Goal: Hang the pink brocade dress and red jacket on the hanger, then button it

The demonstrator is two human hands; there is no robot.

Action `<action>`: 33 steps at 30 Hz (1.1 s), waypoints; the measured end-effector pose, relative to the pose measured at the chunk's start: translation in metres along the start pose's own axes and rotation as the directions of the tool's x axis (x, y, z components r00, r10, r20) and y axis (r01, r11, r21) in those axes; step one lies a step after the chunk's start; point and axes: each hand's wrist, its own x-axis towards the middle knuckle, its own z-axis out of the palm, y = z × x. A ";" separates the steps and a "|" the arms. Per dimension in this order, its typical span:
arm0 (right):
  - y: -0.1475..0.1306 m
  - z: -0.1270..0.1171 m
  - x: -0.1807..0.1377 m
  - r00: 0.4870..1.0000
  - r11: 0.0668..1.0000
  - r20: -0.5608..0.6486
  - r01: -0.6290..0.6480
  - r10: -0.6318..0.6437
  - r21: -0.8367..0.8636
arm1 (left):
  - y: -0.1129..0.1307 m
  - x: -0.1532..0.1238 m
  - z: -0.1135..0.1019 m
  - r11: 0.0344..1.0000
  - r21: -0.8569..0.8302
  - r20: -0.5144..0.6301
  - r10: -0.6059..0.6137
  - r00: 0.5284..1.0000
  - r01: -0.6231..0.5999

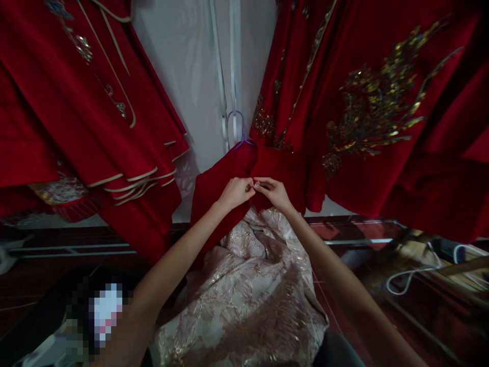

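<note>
A red jacket [217,183] hangs in front of me on a purple-blue hanger [243,133], its collar at the top. My left hand [237,192] is closed in a pinch on the jacket's front edge. Close beside it, my right hand [275,193] also pinches at the front opening, thumb and forefinger together. A small shiny fastener or ornament [257,184] shows at the right fingertips; its exact kind is too small to tell. Below both hands spreads a pale brocade cloth [244,290] with a shiny floral pattern, reaching up under the jacket's lower edge.
Red garments with pale piping [114,112] hang at the left. On the right hangs a red garment with gold sequin embroidery [374,107]. White rack poles [232,61] stand before a pale wall. A white cable [405,278] and assorted items lie low at the right.
</note>
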 end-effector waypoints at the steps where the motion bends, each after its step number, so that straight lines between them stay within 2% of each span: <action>1: 0.000 -0.001 0.001 1.000 1.000 0.017 -0.006 0.006 0.003 | 0.000 0.001 -0.002 1.000 0.018 0.020 0.020 1.000 -0.021; 5: -0.004 -0.005 0.005 0.998 1.000 0.063 -0.016 0.016 -0.002 | -0.001 0.006 -0.009 0.992 0.083 0.087 0.086 0.992 -0.093; 9: -0.007 -0.005 0.006 0.995 0.997 0.064 -0.072 0.071 0.017 | -0.001 0.009 -0.013 0.985 0.098 0.107 0.133 0.985 -0.144; 15: -0.003 0.002 0.001 0.982 0.963 0.055 -0.190 0.182 0.193 | -0.006 0.000 -0.009 0.996 -0.075 -0.021 0.043 0.999 -0.045; 20: -0.005 0.003 -0.003 0.983 0.971 0.081 -0.174 0.163 0.161 | -0.008 -0.005 -0.007 0.986 -0.169 -0.021 -0.004 1.000 0.000; 28: -0.012 0.004 0.002 0.988 0.987 0.058 -0.144 0.140 0.074 | 0.001 0.002 -0.014 0.995 -0.063 0.061 0.077 0.995 -0.073; 31: -0.016 0.009 0.004 0.991 0.991 -0.012 -0.132 0.132 0.005 | 0.004 -0.003 -0.003 0.995 -0.081 -0.027 0.050 0.998 -0.052; 33: -0.018 0.009 -0.001 0.978 0.979 -0.043 -0.204 0.204 0.008 | 0.005 -0.013 0.012 0.980 -0.197 -0.150 -0.057 0.987 0.027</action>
